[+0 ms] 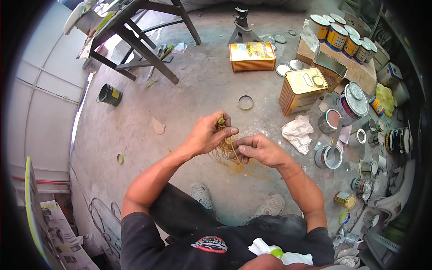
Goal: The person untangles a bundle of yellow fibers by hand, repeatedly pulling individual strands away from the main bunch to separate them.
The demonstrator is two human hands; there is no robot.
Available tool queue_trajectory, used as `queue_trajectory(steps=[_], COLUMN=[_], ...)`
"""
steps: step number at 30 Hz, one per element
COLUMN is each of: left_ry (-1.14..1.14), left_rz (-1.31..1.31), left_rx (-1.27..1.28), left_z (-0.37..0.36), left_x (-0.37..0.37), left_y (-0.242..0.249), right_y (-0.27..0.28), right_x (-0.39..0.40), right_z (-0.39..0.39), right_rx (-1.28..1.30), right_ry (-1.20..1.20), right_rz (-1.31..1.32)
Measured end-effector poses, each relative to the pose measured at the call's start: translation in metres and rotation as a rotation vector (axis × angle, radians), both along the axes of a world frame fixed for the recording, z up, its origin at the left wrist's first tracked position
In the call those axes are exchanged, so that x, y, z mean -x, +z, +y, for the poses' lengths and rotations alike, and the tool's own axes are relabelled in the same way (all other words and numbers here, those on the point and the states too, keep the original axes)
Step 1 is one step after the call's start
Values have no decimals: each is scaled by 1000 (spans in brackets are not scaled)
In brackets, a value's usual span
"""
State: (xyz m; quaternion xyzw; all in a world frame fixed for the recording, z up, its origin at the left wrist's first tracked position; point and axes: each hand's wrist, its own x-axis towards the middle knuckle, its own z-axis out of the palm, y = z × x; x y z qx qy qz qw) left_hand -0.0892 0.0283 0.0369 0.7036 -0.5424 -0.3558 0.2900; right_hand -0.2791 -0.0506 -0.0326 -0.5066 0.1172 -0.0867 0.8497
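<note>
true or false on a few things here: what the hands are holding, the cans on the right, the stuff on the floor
1. Both hands grip a tangle of yellowish strands. True: the left hand and right hand hold the strands between them.
2. The orange rectangular tin stands upright on the table. False: it lies flat on the concrete floor.
3. A crumpled white rag lies on the floor, right of the hands. True.
4. The gold square can is held in the right hand. False: it stands on the floor, apart from both hands.
5. A row of lidded cans sits on a cardboard box. True.
</note>
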Motion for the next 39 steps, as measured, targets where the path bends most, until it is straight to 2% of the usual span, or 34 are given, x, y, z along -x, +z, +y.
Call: queue_trajectory(steps=[2, 6, 8, 10, 11, 13, 15, 18, 20, 21, 23, 24, 26, 27, 29, 30, 32, 34, 36, 38, 39], left_ry=[2, -59, -68, -102, -99, -265, -255, -211, -70, -69, -68, -67, -177, -177, -199, -196, -61, 109, 269, 579, 660], left_rz=[44, 11, 14, 296, 296, 195, 171, 155, 211, 214, 65, 68, -106, -99, -268, -265, -286, -329, -276, -120, -156], left_rx=[18, -17, -30, -63, -63, -96, -161, -198, -173, -174, -147, -146, 177, 174, 403, 401, 453, 393, 492, 501, 498], left_z=[-2, -1, -2, 0, 1, 1, 1, 2, 1, 1, 0, 1, 4, 4, 7, 6, 3, 0, -2, -4, -1], left_x=[-1, 0, -2, -11, -16, -23, -24, -24, -21, -20, -17, -15, -9, -7, -5, -6, -14, -30, -61, -104, -127], left_y=[-4, -1, -3, -5, -3, 5, 11, 4, -3, -3, 0, -2, -8, -10, -12, -8, 6, 12, 7, 3, 5], right_y=[-2, -8, -3, -2, -2, -8, -15, -19, -15, -13, -9, -12, -25, -23, -16, -14, -12, -15, -22, -33, -36], right_x=[2, 4, 5, 5, 6, 6, 4, 2, -1, -3, -7, -7, -8, -8, -11, -11, -9, -8, -5, 3, 7], right_z=[-1, 2, 3, 3, 4, 4, 6, 9, 12, 13, 15, 15, 16, 18, 24, 24, 21, 18, 15, 15, 17], right_rx=[65, -21, 45, 102, 156, 155, 153, 22, -98, -99, -316, -314, -78, -81, 435, 434, 517, 515, 508, 569, 568], right_ry=[99, 78, -35, -98, -164, -218, -275, -297, -279, -279, -404, -403, -386, -386, -513, -510, -587, -568, -554, -500, -497], right_rz=[66, 66, 120, 142, 162, 144, 125, 37, 19, 21, 97, 99, 232, 238, 244, 247, 253, 280, 304, 397, 394])
